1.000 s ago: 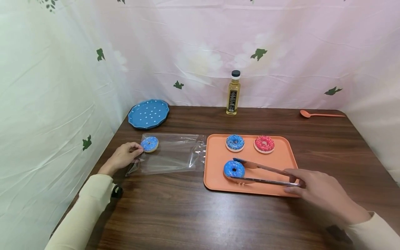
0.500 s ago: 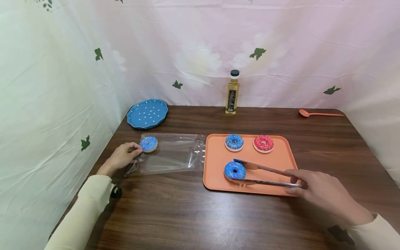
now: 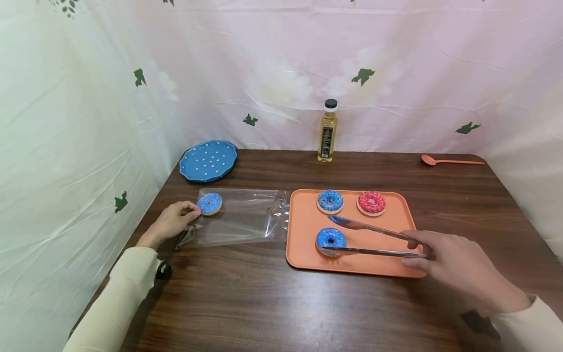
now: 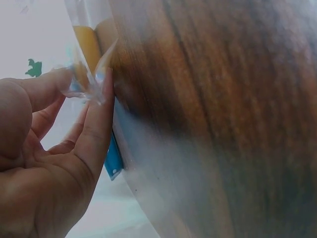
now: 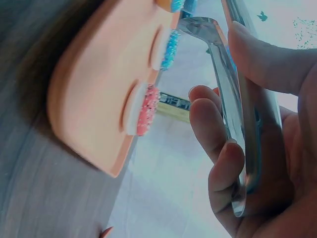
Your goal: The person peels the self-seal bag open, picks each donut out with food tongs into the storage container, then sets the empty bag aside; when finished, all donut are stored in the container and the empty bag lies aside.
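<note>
My left hand (image 3: 173, 221) pinches the edge of a clear plastic bag (image 3: 246, 222) lying flat on the table; the left wrist view shows the film between thumb and fingers. At that end of the bag, right by the fingertips, is a light blue donut (image 3: 209, 203). My right hand (image 3: 457, 264) grips metal tongs (image 3: 374, 253), their arms spread over the orange tray (image 3: 374, 268). One tong arm overlaps the near edge of a bright blue donut (image 3: 331, 240); the other reaches past its far side. Behind sit a blue sprinkled donut (image 3: 330, 201) and a red sprinkled donut (image 3: 371, 202).
A blue dotted plate (image 3: 208, 160) lies at the table's back left corner. Toward the back stands a bottle of yellow liquid (image 3: 327, 134). An orange spoon (image 3: 453, 161) lies at the back right. Patterned cloth (image 3: 281, 73) hangs behind the table.
The tongs' arms have spread wider, the far one moving away from the bright blue donut toward the back. My left hand, the bag and the donuts look unmoved.
</note>
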The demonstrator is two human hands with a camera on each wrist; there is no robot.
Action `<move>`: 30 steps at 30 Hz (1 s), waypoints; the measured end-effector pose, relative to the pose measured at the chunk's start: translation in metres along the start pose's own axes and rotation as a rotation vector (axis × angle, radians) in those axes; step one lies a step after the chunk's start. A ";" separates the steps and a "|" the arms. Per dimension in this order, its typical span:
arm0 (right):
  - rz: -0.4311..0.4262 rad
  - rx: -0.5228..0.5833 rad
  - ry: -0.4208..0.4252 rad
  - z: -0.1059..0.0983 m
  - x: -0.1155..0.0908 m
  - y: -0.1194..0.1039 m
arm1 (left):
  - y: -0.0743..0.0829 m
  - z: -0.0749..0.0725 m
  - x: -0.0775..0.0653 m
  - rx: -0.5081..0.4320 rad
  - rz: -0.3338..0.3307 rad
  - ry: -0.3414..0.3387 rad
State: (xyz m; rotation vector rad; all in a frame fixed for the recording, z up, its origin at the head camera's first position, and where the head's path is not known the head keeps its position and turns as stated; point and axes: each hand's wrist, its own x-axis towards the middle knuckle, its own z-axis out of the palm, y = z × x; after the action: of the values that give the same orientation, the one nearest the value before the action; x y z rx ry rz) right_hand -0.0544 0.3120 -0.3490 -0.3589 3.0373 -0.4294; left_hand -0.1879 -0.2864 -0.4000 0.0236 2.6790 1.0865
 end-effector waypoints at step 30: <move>-0.126 0.082 -0.017 0.008 0.076 -0.061 | -0.001 0.000 0.001 0.006 -0.007 0.002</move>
State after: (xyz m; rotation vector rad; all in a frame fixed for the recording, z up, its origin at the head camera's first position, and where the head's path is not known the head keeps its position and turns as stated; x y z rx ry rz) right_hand -0.1138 0.2346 -0.3409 -0.5485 2.9797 -0.5533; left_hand -0.1888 -0.2870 -0.4014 0.0143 2.6824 1.0769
